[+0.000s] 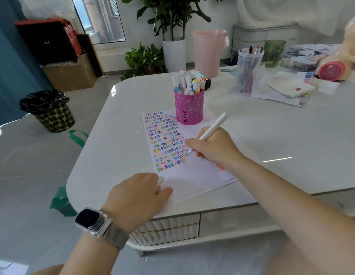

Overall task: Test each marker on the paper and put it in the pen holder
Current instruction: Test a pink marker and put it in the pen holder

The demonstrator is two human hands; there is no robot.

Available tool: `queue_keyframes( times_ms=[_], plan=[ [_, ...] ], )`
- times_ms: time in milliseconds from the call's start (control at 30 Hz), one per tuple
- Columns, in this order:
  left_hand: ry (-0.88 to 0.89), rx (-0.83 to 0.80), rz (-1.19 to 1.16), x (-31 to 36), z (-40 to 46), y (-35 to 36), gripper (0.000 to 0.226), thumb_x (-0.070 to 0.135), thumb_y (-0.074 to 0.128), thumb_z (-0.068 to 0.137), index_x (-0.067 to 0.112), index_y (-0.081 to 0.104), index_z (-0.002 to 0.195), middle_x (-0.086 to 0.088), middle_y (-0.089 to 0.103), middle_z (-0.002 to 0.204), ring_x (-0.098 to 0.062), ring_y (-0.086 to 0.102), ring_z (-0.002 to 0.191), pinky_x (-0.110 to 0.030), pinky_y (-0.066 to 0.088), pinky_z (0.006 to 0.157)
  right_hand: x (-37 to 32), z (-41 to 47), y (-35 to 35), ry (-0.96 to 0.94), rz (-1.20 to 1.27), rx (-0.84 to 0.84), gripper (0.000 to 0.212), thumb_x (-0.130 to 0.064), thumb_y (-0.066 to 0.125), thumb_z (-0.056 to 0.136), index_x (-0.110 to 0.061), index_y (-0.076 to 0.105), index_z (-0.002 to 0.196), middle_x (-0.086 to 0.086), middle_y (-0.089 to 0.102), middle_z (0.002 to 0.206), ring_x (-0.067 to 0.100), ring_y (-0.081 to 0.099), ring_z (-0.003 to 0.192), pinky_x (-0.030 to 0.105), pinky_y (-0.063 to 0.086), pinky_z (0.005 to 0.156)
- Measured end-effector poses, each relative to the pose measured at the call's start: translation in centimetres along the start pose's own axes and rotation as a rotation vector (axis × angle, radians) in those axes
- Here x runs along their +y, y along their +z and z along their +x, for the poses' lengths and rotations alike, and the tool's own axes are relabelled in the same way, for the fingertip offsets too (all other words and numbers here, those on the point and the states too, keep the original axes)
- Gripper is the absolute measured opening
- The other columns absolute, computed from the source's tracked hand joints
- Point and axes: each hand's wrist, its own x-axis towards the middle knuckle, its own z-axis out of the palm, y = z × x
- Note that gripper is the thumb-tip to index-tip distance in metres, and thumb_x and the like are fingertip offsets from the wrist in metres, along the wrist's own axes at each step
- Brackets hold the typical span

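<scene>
Glossy grey floor (34,175), bright window (99,18)

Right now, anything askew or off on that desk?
Nothing serious. The paper lies skewed to the table edge, a second sheet peeking out beneath. The pink pen holder stands on its far corner. The left hand grips a small cap-like piece.

No readable text

The paper (184,171) carries only coloured test squiggles; marker-cap labels in the pen holder (189,108) blur.
</scene>
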Motion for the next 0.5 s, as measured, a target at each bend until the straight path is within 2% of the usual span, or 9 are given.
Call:
queue_keyframes(
  times_ms=[100,200,367,500],
  plan=[
    [0.019,-0.010,0.002,-0.2,0.2,0.2,0.043,0.046,0.039,0.092,0.016,0.029,0.063,0.000,0.042,0.067,-0.019,0.046,0.067,-0.030,0.032,0.058,0.4,0.2,0.3,-0.007,0.043,0.001,0.024,-0.013,0.066,0.078,-0.013,0.047,0.064,0.001,0.055,0.053,0.000,0.048,0.034,0.013,0.033,0.036],
    [0.014,-0.011,-0.005,-0.1,0.2,0.3,0.043,0.047,0.039,0.092,0.016,0.031,0.063,0.001,0.044,0.068,-0.018,0.047,0.067,-0.030,0.034,0.060,0.8,0.4,0.2,-0.023,0.000,-0.002,0.024,-0.014,0.064,0.078,-0.016,0.045,0.064,0.002,0.053,0.056,0.000,0.049,0.037,0.014,0.033,0.037],
    [0.016,0.003,0.000,-0.2,0.2,0.4,0.042,0.047,0.037,0.092,0.016,0.033,0.065,0.000,0.047,0.071,-0.018,0.051,0.070,-0.030,0.036,0.061,1.1,0.6,0.5,-0.070,-0.047,0.017,0.028,-0.016,0.063,0.080,-0.019,0.042,0.062,-0.003,0.052,0.054,0.007,0.063,0.053,0.014,0.037,0.043],
    [0.018,0.013,-0.001,-0.3,0.3,0.6,0.043,0.049,0.037,0.092,0.017,0.034,0.064,0.001,0.047,0.069,-0.017,0.050,0.069,-0.030,0.036,0.061,1.3,0.8,0.6,-0.077,-0.019,0.002,0.028,-0.016,0.063,0.081,-0.019,0.042,0.063,0.000,0.056,0.062,0.018,0.073,0.070,0.024,0.044,0.055]
  ],
)
